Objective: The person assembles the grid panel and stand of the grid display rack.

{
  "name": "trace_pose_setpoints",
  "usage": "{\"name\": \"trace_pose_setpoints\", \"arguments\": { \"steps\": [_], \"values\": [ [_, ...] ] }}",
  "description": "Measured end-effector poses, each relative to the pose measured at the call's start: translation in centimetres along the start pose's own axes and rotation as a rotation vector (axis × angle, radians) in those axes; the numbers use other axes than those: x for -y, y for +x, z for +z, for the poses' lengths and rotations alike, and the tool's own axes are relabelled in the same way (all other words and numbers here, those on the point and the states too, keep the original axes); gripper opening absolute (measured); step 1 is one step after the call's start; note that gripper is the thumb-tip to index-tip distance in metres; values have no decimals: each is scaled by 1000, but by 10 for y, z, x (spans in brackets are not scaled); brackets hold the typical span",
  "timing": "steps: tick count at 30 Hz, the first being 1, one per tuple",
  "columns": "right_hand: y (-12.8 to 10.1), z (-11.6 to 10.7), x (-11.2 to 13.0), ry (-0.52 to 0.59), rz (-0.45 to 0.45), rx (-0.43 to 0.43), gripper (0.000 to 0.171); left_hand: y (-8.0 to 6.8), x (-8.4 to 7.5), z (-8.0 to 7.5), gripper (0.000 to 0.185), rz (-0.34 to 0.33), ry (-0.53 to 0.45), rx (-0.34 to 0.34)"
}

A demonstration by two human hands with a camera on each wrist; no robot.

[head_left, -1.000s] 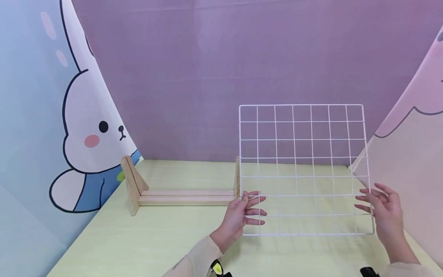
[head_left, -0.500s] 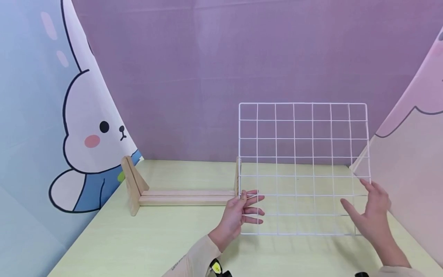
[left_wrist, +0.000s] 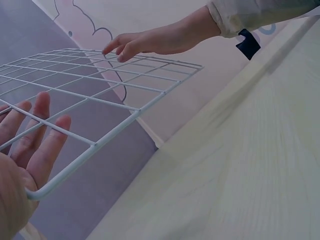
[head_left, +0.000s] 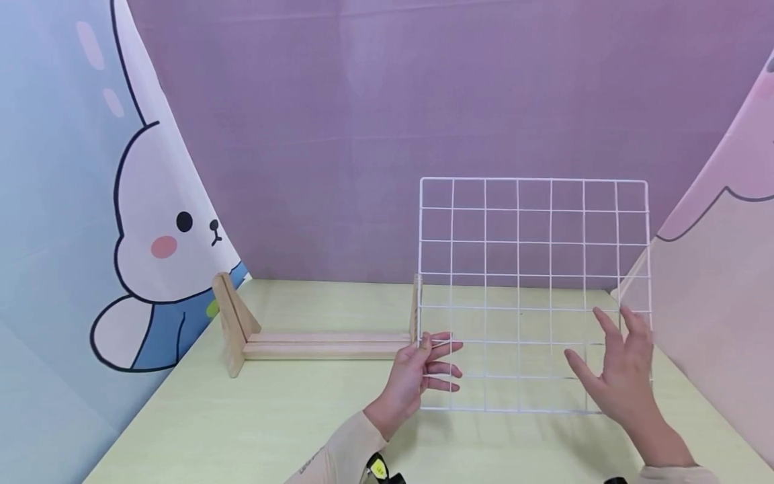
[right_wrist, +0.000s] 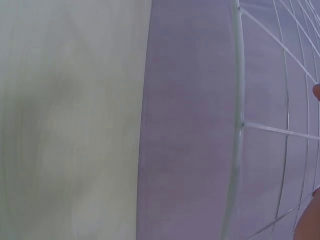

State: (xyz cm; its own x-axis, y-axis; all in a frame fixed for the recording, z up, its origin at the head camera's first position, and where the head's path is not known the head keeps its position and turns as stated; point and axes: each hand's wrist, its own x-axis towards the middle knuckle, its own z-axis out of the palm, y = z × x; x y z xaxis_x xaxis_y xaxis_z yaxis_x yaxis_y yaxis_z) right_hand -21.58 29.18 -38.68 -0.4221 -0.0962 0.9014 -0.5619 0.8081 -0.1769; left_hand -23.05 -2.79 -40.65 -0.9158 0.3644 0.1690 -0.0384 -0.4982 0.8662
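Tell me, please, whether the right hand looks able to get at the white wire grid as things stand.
Probably yes: the right hand, fingers spread, is in front of the white wire grid with nothing seen between them, and the left hand grips only its left edge. Whether they touch is unclear.

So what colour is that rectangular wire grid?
The rectangular wire grid is white, clearest in the head view.

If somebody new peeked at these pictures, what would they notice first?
Probably the big white wire grid, held up by the left hand at its left edge, with the right hand in front of its right part. Next, maybe the big cartoon bunny on the left wall, and the wooden stand on the table below it, to the right.
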Motion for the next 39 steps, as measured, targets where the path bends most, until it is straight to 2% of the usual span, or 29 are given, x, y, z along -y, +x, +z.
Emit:
{"name": "trace_pose_setpoints", "arguments": {
  "steps": [6, 9, 13, 20, 27, 31, 34, 39],
  "values": [
    [2, 9, 8, -28, -100, -6, 84, -1, -1, 0, 56, 7, -4, 7],
    [2, 13, 13, -20, -112, -1, 83, -1, -1, 0, 59, 7, -3, 18],
    [3, 16, 20, -26, -93, 4, 83, -2, -1, 1, 65, 8, 5, 38],
    [3, 18, 29, -89, 5, 15, 80, -4, -2, 0, 70, 9, 16, 55],
    [8, 19, 34, -174, -18, -12, 71, -5, -4, 1, 62, 28, 17, 66],
    [9, 18, 37, -226, -2, -11, 66, -6, -4, 1, 63, 26, 4, 62],
    [9, 16, 40, -241, 24, 7, 62, -6, -3, 0, 63, 20, 1, 62],
    [10, 15, 41, -246, 29, 10, 58, -5, -2, 1, 52, 20, 3, 62]
  ]
}}
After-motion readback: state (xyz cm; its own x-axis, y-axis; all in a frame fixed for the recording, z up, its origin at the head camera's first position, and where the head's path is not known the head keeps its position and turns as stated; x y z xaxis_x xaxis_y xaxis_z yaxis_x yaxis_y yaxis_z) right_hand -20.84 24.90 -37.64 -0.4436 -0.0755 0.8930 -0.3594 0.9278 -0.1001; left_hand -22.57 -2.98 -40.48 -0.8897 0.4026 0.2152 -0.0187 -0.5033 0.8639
